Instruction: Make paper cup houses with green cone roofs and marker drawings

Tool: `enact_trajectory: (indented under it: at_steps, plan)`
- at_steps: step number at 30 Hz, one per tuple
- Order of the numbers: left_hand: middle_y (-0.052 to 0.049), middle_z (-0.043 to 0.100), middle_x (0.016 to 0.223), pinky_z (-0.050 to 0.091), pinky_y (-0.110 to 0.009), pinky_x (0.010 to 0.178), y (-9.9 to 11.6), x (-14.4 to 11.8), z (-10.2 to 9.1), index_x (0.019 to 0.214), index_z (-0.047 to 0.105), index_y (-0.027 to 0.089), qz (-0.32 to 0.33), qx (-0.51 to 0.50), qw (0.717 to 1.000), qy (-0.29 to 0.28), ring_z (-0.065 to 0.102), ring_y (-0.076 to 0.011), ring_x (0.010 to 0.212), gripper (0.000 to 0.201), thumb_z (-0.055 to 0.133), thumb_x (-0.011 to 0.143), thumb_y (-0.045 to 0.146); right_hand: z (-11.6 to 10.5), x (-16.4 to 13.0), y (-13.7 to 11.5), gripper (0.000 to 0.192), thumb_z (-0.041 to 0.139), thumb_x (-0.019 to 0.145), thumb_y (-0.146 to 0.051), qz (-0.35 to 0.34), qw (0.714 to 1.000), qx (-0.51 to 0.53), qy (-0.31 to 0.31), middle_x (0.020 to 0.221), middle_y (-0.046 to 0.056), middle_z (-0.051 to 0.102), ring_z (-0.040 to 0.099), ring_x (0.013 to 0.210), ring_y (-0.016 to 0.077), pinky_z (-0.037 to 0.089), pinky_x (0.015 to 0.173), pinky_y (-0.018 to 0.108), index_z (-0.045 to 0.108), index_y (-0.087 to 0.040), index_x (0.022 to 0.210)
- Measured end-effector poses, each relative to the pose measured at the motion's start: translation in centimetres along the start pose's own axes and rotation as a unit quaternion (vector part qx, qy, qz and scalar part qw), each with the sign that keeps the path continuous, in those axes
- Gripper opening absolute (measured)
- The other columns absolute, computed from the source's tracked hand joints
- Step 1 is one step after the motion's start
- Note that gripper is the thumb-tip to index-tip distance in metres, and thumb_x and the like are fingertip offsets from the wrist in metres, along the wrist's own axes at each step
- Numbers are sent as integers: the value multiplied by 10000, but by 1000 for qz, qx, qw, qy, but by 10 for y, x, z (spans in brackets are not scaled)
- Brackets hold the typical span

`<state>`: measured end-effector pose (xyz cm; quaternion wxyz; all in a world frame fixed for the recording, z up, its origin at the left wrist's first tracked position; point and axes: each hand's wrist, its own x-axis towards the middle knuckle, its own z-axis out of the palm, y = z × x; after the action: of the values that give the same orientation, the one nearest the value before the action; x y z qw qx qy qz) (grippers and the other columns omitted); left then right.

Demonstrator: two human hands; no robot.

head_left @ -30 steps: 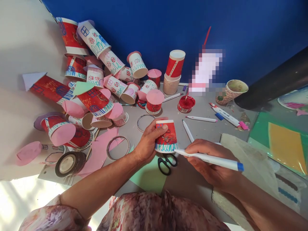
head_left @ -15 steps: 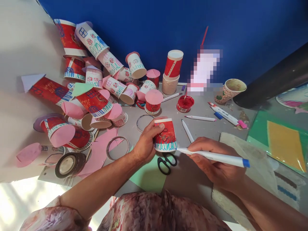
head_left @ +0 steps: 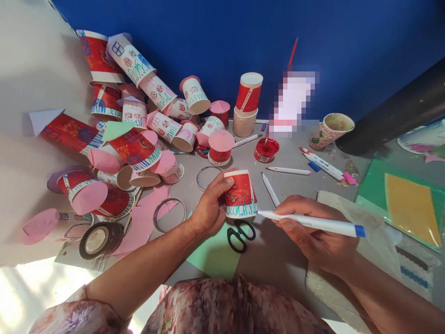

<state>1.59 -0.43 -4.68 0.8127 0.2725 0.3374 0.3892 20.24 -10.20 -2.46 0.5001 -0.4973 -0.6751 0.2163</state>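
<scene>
My left hand (head_left: 208, 208) grips an upside-down red paper cup (head_left: 240, 194) with a white rim and blue-green strokes drawn along its lower edge. A white marker with a blue end cap (head_left: 313, 224) lies in my right hand (head_left: 311, 232), its tip touching the cup's lower right edge. Black scissors (head_left: 239, 234) rest on a green paper sheet (head_left: 215, 255) just below the cup.
A heap of decorated cups with pink paper lids (head_left: 132, 130) fills the left. A stack of plain cups (head_left: 247, 109), a red paint pot (head_left: 266, 149), loose markers (head_left: 288, 170), tape rolls (head_left: 99, 239), and green and yellow sheets (head_left: 406, 204) surround the hands. A blue wall stands behind.
My left hand has turned the cup slightly and shifted it right. The marker tip has stayed at the cup's lower edge while my right hand moved a little right.
</scene>
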Motion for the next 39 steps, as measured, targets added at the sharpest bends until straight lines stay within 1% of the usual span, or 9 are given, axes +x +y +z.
enact_trajectory:
  at_steps: [4, 8, 12, 14, 19, 25, 30, 35, 39]
  plan:
    - [-25, 695, 831, 561, -333, 688, 0, -2, 1, 1170, 640, 178, -15, 19, 1000, 6, 692, -202, 722, 570, 862, 681, 367, 0, 0, -2, 44, 676, 915, -226, -2, 1000, -1, 4, 768, 20, 739, 674, 606, 149, 507, 535, 250, 713, -226, 939]
    - [-6, 661, 784, 540, -307, 636, -1, -3, 3, 1178, 636, 170, -12, 29, 1000, 4, 655, -175, 662, 606, 886, 667, 382, 2, 0, -4, 60, 672, 919, -226, -11, 1000, 27, -5, 782, 23, 738, 677, 657, 158, 530, 581, 260, 701, -231, 971]
    - [5, 653, 781, 534, -291, 665, -1, -3, 4, 1163, 639, 170, -14, 22, 1000, 6, 627, -142, 645, 592, 896, 662, 353, 5, 0, -4, 69, 649, 930, -233, -26, 999, 9, -42, 797, 40, 743, 695, 678, 168, 539, 590, 269, 698, -218, 975]
    - [0, 661, 796, 529, -286, 673, -1, -3, 3, 1146, 646, 170, -12, 21, 1000, 6, 624, -138, 651, 572, 894, 662, 347, 4, -1, -3, 70, 636, 939, -241, -27, 999, 9, -44, 789, 45, 743, 695, 676, 175, 541, 586, 277, 696, -219, 966]
    - [1, 658, 807, 524, -289, 670, 0, -2, 2, 1117, 659, 180, -2, 18, 1000, 11, 626, -147, 664, 530, 878, 666, 350, 1, -2, -1, 75, 649, 945, -264, -8, 1000, 25, -3, 788, 45, 745, 687, 667, 181, 541, 577, 285, 704, -234, 986]
    - [-6, 674, 818, 521, -297, 690, 1, -2, 3, 1122, 661, 179, -3, 19, 1000, 9, 637, -151, 671, 499, 855, 686, 325, 2, 2, -4, 79, 630, 930, -245, -11, 999, 11, -46, 762, 42, 747, 690, 636, 176, 530, 559, 274, 705, -221, 926]
    - [-36, 710, 882, 534, -315, 716, 1, -2, 3, 1134, 662, 174, -5, 13, 1000, 12, 665, -175, 719, 495, 831, 695, 329, 1, 2, -3, 78, 631, 938, -251, 5, 1000, 19, -15, 754, 39, 737, 671, 613, 168, 527, 553, 277, 704, -226, 939]
    - [-38, 722, 882, 537, -309, 688, 1, -2, 1, 1161, 652, 179, -10, 15, 1000, 11, 668, -171, 697, 506, 816, 702, 318, 1, 2, -4, 71, 637, 926, -227, -5, 999, 18, -41, 751, 35, 736, 671, 621, 164, 510, 539, 263, 707, -218, 920]
    - [-66, 753, 951, 568, -361, 745, 1, -3, 2, 1164, 645, 176, -8, 16, 1000, 4, 724, -226, 781, 520, 814, 695, 326, 1, 3, -4, 76, 628, 936, -247, 4, 1000, 18, -20, 727, 30, 729, 663, 596, 169, 515, 540, 272, 699, -232, 914]
